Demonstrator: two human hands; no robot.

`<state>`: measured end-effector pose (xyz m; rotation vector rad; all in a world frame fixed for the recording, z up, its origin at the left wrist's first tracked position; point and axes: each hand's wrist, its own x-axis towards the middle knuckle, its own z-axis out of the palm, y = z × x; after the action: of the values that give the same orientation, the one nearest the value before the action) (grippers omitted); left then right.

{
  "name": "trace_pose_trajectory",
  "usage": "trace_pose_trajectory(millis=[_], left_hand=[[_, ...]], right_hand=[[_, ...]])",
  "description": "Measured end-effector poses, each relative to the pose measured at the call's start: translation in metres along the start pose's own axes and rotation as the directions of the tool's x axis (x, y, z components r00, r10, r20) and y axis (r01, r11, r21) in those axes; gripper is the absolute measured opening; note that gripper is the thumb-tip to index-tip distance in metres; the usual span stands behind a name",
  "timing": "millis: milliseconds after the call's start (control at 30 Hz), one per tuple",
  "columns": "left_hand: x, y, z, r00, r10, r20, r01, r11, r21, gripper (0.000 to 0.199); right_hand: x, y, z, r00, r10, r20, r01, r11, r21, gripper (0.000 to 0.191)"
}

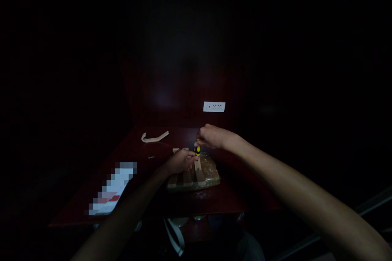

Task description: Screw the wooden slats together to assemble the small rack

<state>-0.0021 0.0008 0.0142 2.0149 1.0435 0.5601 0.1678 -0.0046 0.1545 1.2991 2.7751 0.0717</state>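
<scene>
My right hand (pixel 210 135) is closed around the top of a screwdriver (pixel 198 151) with a yellow and black handle, held upright. Just below the handle, the fingers of my left hand (pixel 183 160) are pinched together over a wooden slat (pixel 199 173); what exactly they grip is hidden. Dark holes or screw heads show along this slat. It lies with other wooden strips on a flat block (pixel 211 167) wrapped in shiny clear film or tape. The screwdriver's tip cannot be made out.
A hook-shaped wooden piece (pixel 155 139) lies at the back left of the dark red table (pixel 147 200), with small metal pieces (pixel 151 157), perhaps screws, nearer. A pale, blurred-out sheet (pixel 114 191) is at the left. Behind, the wall carries a white socket panel (pixel 214 107). A pale strap (pixel 175 236) hangs below the front edge.
</scene>
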Motion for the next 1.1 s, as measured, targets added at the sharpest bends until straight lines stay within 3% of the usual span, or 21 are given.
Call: trace_pose_trajectory(millis=[133,433,700,933,1100], left_hand=[[0.002,-0.004,0.001,0.999,0.032,-0.004,-0.032,0.999,0.023,0.045],[0.0,-0.002,0.0,1.0,0.005,0.0,-0.005,0.999,0.049,0.05],[0.0,-0.002,0.0,0.999,-0.008,0.032,0.009,1.0,-0.028,0.046],[0.0,-0.001,0.0,1.0,0.031,0.005,-0.031,0.999,0.03,0.045],[-0.001,0.002,-0.002,0.999,0.022,0.025,-0.023,0.999,0.029,0.044]], right_hand=[[-0.001,0.0,-0.003,0.999,0.019,0.026,-0.019,1.0,-0.013,0.036],[0.002,0.008,-0.004,0.991,-0.133,-0.015,0.134,0.988,0.083,0.018],[0.0,0.01,0.0,0.995,-0.093,-0.024,0.095,0.991,0.096,0.023],[-0.002,0.005,-0.001,0.998,-0.053,0.021,0.052,0.997,0.058,0.032],[-0.003,0.005,-0.004,0.995,-0.097,0.039,0.094,0.992,0.087,0.019]])
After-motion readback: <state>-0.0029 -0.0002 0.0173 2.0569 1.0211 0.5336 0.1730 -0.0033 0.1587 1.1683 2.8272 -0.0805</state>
